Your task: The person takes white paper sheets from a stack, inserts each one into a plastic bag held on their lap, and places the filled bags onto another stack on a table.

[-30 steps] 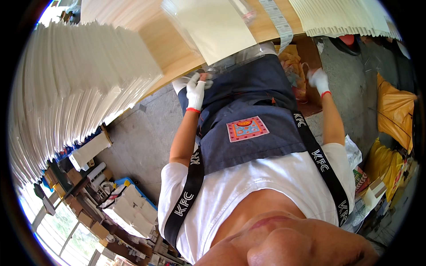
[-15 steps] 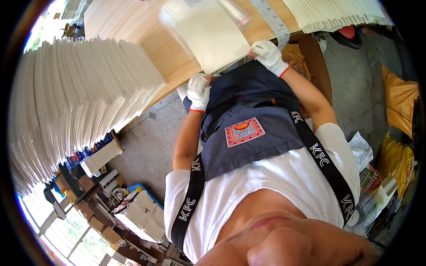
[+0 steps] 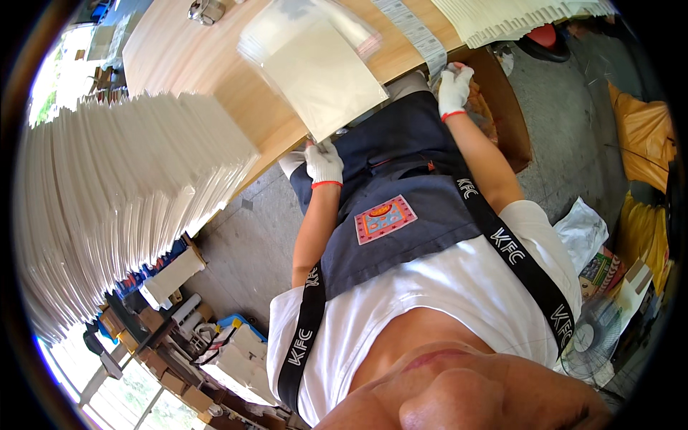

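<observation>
1. head view, and we've got the gloved left hand [image 3: 324, 163] right by the near corner of the pale flat packet [image 3: 326, 82], which lies on the wooden table [image 3: 208, 75] at upper middle; its fingers are curled in, but whether they pinch that corner, i cannot tell!
2. over to upper right of centre: the gloved right hand [image 3: 454, 89] is at the hanging end of the label strip [image 3: 412, 32], fingers bent, the grip itself too small to call.
3. clear plastic sleeves [image 3: 344, 29] lie toward the top edge, white packets [image 3: 136, 165] crowd the left, and a brown box [image 3: 514, 118] sits just beside the right hand.
4. step in hand, as i judge it: getting at a label, packet lying ready.
5. next move calls for, i'd say, a sure fingertip hold on the strip's end, the left hand steadying the packet.
</observation>
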A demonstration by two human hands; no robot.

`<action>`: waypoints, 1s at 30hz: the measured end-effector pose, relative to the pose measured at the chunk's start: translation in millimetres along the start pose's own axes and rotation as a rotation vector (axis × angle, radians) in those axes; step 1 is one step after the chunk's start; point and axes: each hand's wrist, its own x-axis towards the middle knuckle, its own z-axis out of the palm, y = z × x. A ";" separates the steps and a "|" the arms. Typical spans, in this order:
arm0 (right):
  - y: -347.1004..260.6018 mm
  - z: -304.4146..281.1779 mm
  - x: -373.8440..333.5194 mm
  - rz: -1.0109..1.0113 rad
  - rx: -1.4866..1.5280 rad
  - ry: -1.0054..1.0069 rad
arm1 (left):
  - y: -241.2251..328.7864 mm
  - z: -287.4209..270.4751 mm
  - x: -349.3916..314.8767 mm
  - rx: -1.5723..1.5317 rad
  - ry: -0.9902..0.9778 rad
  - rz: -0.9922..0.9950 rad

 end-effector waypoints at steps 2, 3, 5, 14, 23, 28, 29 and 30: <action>17.0 -17.1 26.8 -0.131 -0.552 -0.279 | -15.0 -21.5 2.8 0.075 0.081 -0.133; 28.8 -23.6 36.9 -0.205 -0.711 -0.431 | -27.0 -25.2 -1.2 0.062 0.180 -0.194; 44.8 -38.9 62.8 -0.057 -0.651 -0.729 | -46.3 -23.7 -14.0 0.244 0.039 -0.402; -100.5 -85.0 37.2 0.009 0.003 -0.982 | -98.9 123.0 -87.2 1.083 -0.874 -0.559; -145.8 -94.1 30.8 -1.010 -0.358 -0.747 | -122.6 163.6 -105.0 0.988 -0.561 -0.612; -153.8 -70.6 14.5 -0.669 -0.178 -0.764 | -116.2 116.5 -64.9 1.231 -0.697 -0.723; -147.2 -63.2 14.4 -0.293 0.008 -0.819 | -105.3 103.4 -62.1 1.446 -0.869 -0.619; -142.4 -53.4 16.4 -0.174 0.099 -0.845 | -93.4 90.7 -64.4 1.282 -0.916 -0.699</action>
